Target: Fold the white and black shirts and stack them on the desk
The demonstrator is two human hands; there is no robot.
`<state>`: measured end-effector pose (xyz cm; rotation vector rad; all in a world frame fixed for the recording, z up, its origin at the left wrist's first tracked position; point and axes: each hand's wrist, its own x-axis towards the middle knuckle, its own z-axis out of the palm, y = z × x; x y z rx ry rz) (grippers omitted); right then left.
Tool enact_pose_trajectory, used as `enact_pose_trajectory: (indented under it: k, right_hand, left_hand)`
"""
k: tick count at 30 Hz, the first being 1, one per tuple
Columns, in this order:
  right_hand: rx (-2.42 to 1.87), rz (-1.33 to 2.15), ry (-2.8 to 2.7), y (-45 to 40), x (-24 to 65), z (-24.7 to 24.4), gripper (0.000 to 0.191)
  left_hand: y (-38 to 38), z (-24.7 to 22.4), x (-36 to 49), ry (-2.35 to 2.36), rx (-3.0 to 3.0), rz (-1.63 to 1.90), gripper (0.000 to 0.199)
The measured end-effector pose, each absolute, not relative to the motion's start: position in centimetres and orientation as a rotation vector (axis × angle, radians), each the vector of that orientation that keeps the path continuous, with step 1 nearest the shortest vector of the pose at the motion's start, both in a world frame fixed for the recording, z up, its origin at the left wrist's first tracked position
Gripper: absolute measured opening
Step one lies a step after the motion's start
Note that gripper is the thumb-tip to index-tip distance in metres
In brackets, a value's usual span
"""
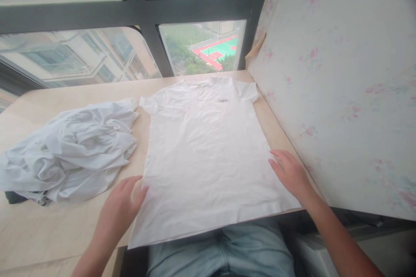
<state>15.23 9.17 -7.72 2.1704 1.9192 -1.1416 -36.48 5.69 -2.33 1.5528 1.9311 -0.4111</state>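
A white short-sleeved T-shirt (208,151) lies spread flat, front up, with its collar toward the window and its hem at the near edge. A small dark print (223,100) marks its chest. My left hand (121,199) is at the shirt's left side edge, thumb tip over the cloth, a gap between thumb and fingers. On the opposite side, my right hand (289,171) touches the right edge with thumb and forefinger slightly apart. The cloth by both hands lies flat, with no fold pinched up.
A crumpled heap of white clothing (74,147) rests left of the shirt on the pale wooden surface (29,233). A dark-framed window (198,11) stands behind. A flower-patterned wall panel (341,95) borders the right side. My legs in blue trousers (221,251) are below the near edge.
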Motion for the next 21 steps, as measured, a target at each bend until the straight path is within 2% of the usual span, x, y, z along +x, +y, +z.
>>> enact_pose_trajectory:
  k: [2,6,10,13,17,21]
  right_hand:
    - [1.998,-1.12,2.16,11.0,12.1,-10.0,0.048]
    - [1.765,-0.99,2.284,11.9,9.1,-13.3,0.055]
    - [1.712,-0.952,2.248,10.5,10.1,-14.0,0.055]
    - [1.726,-1.057,2.233,10.9,11.2,-14.0,0.054]
    - [2.006,-1.221,2.15,15.7,11.5,-16.3,0.051]
    - [2.132,-1.254,2.198,23.2,9.7,-21.4,0.044]
  left_hand:
    - [7.3,-4.8,-33.2,1.821,1.797,-0.301,0.061]
    - [7.8,-8.5,-29.9,1.773,1.95,-0.364,0.062]
    - [6.1,-9.3,-30.9,1.746,1.929,-0.413,0.063]
    - [6.9,-9.4,-32.0,1.729,1.917,-0.362,0.059]
    - [13.6,-11.9,-34.0,1.761,1.787,-0.15,0.046]
    - [22.7,-17.8,-38.1,2.197,1.305,-0.063,0.049]
